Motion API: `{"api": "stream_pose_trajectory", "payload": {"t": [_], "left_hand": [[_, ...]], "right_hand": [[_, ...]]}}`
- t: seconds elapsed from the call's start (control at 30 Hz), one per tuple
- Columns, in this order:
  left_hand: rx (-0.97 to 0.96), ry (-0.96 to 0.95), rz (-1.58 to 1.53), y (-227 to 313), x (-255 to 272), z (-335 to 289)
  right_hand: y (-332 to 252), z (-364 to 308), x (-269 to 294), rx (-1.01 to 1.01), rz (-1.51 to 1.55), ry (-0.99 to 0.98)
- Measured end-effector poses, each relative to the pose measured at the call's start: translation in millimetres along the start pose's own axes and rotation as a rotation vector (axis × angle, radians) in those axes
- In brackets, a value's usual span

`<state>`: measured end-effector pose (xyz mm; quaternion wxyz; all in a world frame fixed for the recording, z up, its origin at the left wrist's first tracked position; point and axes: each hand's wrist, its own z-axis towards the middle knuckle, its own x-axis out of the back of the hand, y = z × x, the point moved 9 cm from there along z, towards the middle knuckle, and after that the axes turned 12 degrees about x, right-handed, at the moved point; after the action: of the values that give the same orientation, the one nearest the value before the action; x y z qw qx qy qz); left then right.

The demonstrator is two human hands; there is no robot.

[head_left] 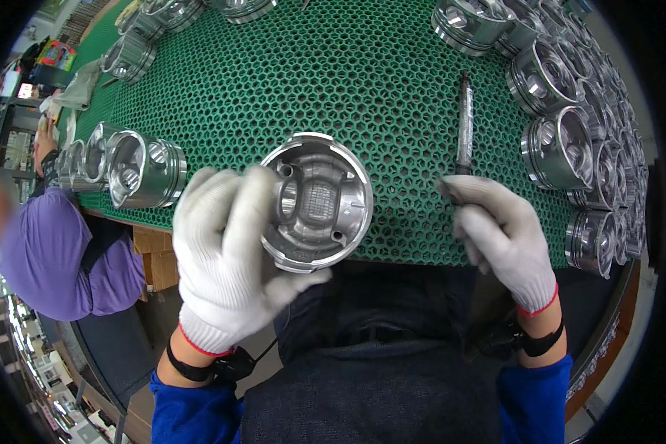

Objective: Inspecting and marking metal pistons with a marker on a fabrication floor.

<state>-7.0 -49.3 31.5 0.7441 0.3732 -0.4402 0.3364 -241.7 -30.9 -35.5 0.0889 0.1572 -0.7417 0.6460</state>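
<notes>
The fingers of the white-gloved left hand were curled around a shiny silver metal piston, held open side up over the near edge of the green honeycomb-mat counter. The white-gloved right hand, right of that piston, pinched a slim dark metal hand tool, its tip pointing away. This piston looked mid-way through handling; rows of similar silver pistons lay beyond and to the right of it, others to the left.
</notes>
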Motion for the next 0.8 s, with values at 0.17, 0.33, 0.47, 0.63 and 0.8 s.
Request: {"api": "stream_pose_trajectory", "payload": {"t": [0.17, 0.33, 0.47, 0.63, 0.8], "left_hand": [[0.098, -0.557, -0.096, 0, -2, -35], [0.05, -0.46, -0.266, 17, 7, 0], [-0.149, -0.36, 0.061, -1, -12, 16], [0.044, -0.057, 0.319, -81, 25, 88], [0.27, -0.16, 0.66, -185, 48, 115]], "right_hand": [[37, -29, 31, -0.025, 0.214, 0.22], [44, -25, 34, 0.035, 0.357, 0.213], [49, -30, 36, 0.037, 0.416, 0.244], [53, -31, 37, 0.057, 0.447, 0.225], [45, -27, 37, 0.101, 0.468, 0.215]]}}
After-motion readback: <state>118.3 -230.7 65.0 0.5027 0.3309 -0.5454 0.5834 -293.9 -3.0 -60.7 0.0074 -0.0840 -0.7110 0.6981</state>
